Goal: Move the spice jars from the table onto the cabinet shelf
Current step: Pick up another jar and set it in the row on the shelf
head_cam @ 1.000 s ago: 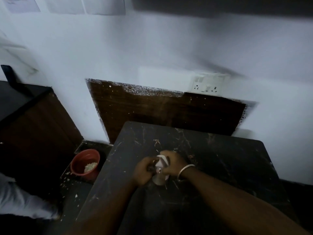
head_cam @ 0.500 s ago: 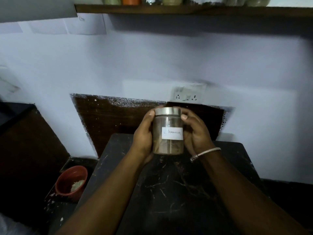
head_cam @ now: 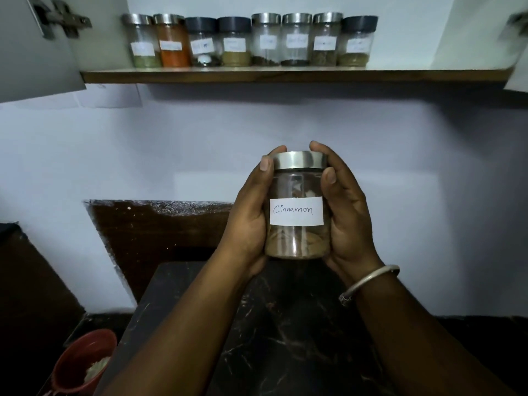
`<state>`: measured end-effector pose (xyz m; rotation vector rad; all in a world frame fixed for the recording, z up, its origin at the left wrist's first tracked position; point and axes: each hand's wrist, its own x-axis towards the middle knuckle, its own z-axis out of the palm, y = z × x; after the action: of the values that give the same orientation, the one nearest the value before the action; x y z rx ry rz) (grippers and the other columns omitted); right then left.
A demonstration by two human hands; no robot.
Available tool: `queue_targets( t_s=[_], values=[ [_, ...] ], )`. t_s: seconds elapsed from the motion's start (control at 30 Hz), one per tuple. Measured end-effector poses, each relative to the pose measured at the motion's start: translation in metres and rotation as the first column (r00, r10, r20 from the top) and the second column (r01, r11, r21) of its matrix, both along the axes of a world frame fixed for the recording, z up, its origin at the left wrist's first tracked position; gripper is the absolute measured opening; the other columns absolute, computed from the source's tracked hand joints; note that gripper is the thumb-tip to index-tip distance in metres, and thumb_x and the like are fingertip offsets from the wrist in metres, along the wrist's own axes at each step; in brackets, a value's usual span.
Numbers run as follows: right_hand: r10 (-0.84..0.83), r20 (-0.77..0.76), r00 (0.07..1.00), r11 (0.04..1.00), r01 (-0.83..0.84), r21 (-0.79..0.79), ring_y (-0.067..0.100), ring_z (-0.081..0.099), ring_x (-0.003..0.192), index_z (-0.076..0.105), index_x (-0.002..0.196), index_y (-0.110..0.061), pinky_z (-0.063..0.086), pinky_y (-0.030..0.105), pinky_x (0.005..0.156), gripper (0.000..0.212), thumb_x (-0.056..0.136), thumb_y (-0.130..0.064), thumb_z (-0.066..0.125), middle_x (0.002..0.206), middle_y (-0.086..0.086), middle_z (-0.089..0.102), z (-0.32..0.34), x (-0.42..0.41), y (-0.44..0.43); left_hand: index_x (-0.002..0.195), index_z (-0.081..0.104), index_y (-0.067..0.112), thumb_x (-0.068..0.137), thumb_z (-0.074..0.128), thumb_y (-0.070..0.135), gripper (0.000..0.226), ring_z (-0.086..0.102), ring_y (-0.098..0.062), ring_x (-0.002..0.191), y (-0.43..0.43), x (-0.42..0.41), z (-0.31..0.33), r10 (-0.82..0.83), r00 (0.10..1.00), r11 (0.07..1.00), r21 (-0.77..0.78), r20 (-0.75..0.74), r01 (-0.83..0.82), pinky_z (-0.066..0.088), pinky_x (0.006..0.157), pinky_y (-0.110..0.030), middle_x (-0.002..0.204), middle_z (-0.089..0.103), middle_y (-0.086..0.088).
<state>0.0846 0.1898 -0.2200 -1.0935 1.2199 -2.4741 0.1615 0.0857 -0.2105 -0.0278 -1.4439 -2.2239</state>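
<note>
Currently, you carried the cinnamon jar (head_cam: 296, 205), both hands clasping it: left hand (head_cam: 251, 212), right hand (head_cam: 347, 215); next, probably the shelf (head_cam: 285, 75) at 12 o'clock.

Shelf (head_cam: 285, 76): above the tabletop (head_cam: 285, 338), carrying eight jars (head_cam: 248, 41) in a row.
Cinnamon jar (head_cam: 297, 207): between left hand (head_cam: 251, 215) and right hand (head_cam: 348, 218), over the tabletop, below the shelf.
Bucket (head_cam: 83, 364): left of the tabletop.
</note>
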Motion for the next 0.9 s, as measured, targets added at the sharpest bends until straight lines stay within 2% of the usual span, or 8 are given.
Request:
queue_targets(
  t_s=[0.1,0.23,0.4,0.6,0.73,0.9],
  values=[
    [-0.036,0.018,0.999,0.999,0.037,-0.005,0.023,0.068,0.112,0.06,0.132,-0.017,0.058,0.031,0.086,0.038,0.096,-0.027,0.055,0.131,0.011,0.065,0.01,-0.003,0.006,0.145,0.052,0.018,0.085,0.059,0.056,0.072,0.063,-0.038,0.118,0.005,-0.01,0.006,-0.025,0.999,1.0,0.0,-0.022,0.025,0.051,0.101,-0.053,0.14,0.061,-0.023],
    [-0.065,0.003,0.998,0.998,0.065,0.025,0.04,0.06,0.125,0.059,0.132,-0.018,0.056,0.044,0.097,0.038,0.096,-0.026,0.05,0.142,0.025,0.052,0.018,-0.007,0.013,0.145,0.052,0.019,0.084,0.06,0.056,0.072,0.068,-0.033,0.109,0.011,-0.017,0.011,-0.068,0.997,0.997,0.025,-0.042,0.07,0.057,0.092,-0.047,0.135,0.065,-0.02],
    [-0.112,-0.011,0.994,0.992,0.113,0.053,0.043,0.056,0.129,0.057,0.135,-0.015,0.05,0.055,0.106,0.042,0.095,-0.025,0.05,0.143,0.028,0.05,0.021,-0.012,0.017,0.147,0.049,0.017,0.085,0.058,0.056,0.073,0.064,-0.037,0.113,0.015,-0.024,0.014,-0.091,0.995,0.995,0.033,-0.041,0.093,0.053,0.097,-0.051,0.14,0.06,-0.025],
    [-0.137,-0.018,0.99,0.989,0.137,0.057,0.041,0.057,0.128,0.059,0.131,-0.02,0.05,0.056,0.106,0.038,0.094,-0.026,0.05,0.142,0.026,0.051,0.022,-0.016,0.018,0.148,0.048,0.017,0.087,0.056,0.055,0.072,0.064,-0.036,0.112,0.017,-0.029,0.014,-0.096,0.995,0.995,0.024,-0.038,0.097,0.051,0.099,-0.051,0.136,0.062,-0.023],
    [-0.139,-0.011,0.99,0.988,0.139,0.06,0.043,0.056,0.129,0.059,0.132,-0.019,0.047,0.06,0.108,0.039,0.094,-0.026,0.051,0.141,0.028,0.05,0.023,-0.017,0.018,0.148,0.048,0.015,0.089,0.053,0.054,0.071,0.062,-0.038,0.114,0.017,-0.031,0.015,-0.108,0.993,0.993,0.039,-0.037,0.109,0.051,0.1,-0.052,0.142,0.058,-0.026],
    [-0.141,-0.004,0.99,0.988,0.141,0.059,0.044,0.056,0.129,0.06,0.131,-0.02,0.049,0.056,0.106,0.039,0.094,-0.027,0.051,0.141,0.028,0.051,0.024,-0.018,0.017,0.148,0.049,0.016,0.088,0.053,0.054,0.071,0.065,-0.036,0.11,0.016,-0.033,0.017,-0.119,0.992,0.992,0.04,-0.031,0.12,0.054,0.096,-0.049,0.14,0.06,-0.025]
  ],
)
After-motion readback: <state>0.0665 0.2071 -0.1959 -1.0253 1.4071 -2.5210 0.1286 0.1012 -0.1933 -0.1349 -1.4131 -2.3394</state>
